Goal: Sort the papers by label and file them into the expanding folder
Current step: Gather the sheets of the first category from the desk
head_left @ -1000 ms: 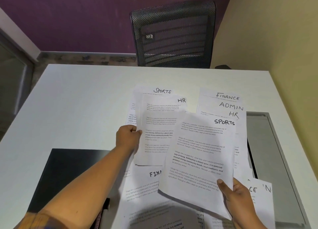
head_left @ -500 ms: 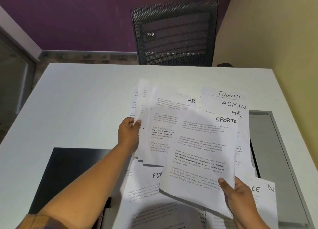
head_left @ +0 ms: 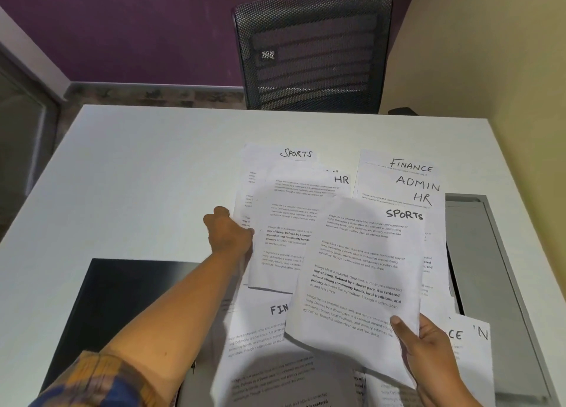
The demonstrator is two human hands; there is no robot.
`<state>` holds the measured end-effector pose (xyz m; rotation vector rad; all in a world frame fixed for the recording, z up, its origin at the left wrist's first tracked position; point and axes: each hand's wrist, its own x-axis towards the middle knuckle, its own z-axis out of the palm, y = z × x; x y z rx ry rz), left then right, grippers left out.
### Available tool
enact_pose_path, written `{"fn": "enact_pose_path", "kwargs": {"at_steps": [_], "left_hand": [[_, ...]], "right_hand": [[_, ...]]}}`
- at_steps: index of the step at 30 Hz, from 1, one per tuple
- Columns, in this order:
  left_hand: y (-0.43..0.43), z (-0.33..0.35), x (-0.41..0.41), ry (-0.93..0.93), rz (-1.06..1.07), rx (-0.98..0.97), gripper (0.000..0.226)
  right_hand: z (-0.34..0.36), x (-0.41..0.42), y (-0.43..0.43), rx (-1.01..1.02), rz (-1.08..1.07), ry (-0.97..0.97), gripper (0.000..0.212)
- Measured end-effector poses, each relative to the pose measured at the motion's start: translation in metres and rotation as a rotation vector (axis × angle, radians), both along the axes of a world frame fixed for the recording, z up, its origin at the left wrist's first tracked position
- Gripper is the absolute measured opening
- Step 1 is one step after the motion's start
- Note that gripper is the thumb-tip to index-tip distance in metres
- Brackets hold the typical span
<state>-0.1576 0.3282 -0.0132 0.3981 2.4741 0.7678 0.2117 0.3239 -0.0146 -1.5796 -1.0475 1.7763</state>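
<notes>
Printed sheets with handwritten labels lie spread over the white table (head_left: pixel 147 167). My right hand (head_left: pixel 428 354) pinches the lower corner of a sheet labelled SPORTS (head_left: pixel 361 272), raised above the others. My left hand (head_left: pixel 228 233) grips the left edge of a small stack topped by an HR sheet (head_left: pixel 294 223). Behind that stack lies another SPORTS sheet (head_left: pixel 295 153). Further right, a fanned pile (head_left: pixel 412 177) shows FINANCE, ADMIN and HR labels. A FINANCE sheet (head_left: pixel 266 330) lies near me. The black folder (head_left: pixel 128 296) rests at the near left.
A grey tray-like object (head_left: pixel 496 284) sits at the table's right edge, partly under papers. A black mesh chair (head_left: pixel 312 51) stands beyond the far edge. A yellow wall runs close along the right side. More labelled sheets (head_left: pixel 471 336) lie at the near right.
My left hand lifted the HR stack towards me, then set it back lower, uncovering the far SPORTS label again. The SPORTS sheet in my right hand stayed almost still.
</notes>
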Motion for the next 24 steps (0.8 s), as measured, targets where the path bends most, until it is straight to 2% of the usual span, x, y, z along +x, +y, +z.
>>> {"fn": "enact_pose_path", "kwargs": {"at_steps": [3, 6, 10, 11, 13, 16, 18, 20, 22, 24], "left_hand": [[0.005, 0.005, -0.002, -0.032, -0.006, -0.063, 0.068], [0.007, 0.010, -0.007, -0.115, -0.071, -0.097, 0.051], [0.004, 0.007, -0.009, -0.215, -0.123, -0.044, 0.026], [0.002, 0.006, -0.009, -0.240, -0.108, -0.027, 0.019], [-0.001, 0.004, -0.010, -0.257, -0.070, 0.011, 0.007], [-0.003, 0.008, -0.009, -0.232, -0.071, 0.105, 0.018], [-0.004, 0.006, -0.010, -0.187, -0.069, 0.161, 0.019], [-0.006, 0.006, -0.010, -0.133, -0.032, 0.165, 0.020], [-0.007, 0.006, -0.009, -0.147, 0.004, 0.176, 0.020], [-0.009, 0.002, -0.010, -0.190, -0.022, 0.170, 0.027]], "right_hand": [[-0.002, 0.000, 0.000, 0.017, -0.016, -0.007, 0.102], [-0.004, 0.002, 0.001, 0.022, -0.018, -0.002, 0.094], [0.000, 0.000, -0.001, 0.039, -0.031, 0.011, 0.068], [0.003, 0.000, -0.002, 0.049, -0.036, -0.002, 0.060], [0.008, -0.003, -0.002, 0.058, -0.038, -0.025, 0.014], [0.009, -0.004, -0.004, 0.049, -0.017, -0.018, 0.014], [0.008, -0.004, -0.004, 0.043, 0.001, -0.005, 0.037], [0.010, -0.004, -0.004, 0.045, -0.004, -0.030, 0.048], [0.007, -0.004, -0.003, 0.052, -0.004, -0.038, 0.045], [0.009, -0.005, -0.003, 0.051, -0.006, -0.065, 0.016]]}}
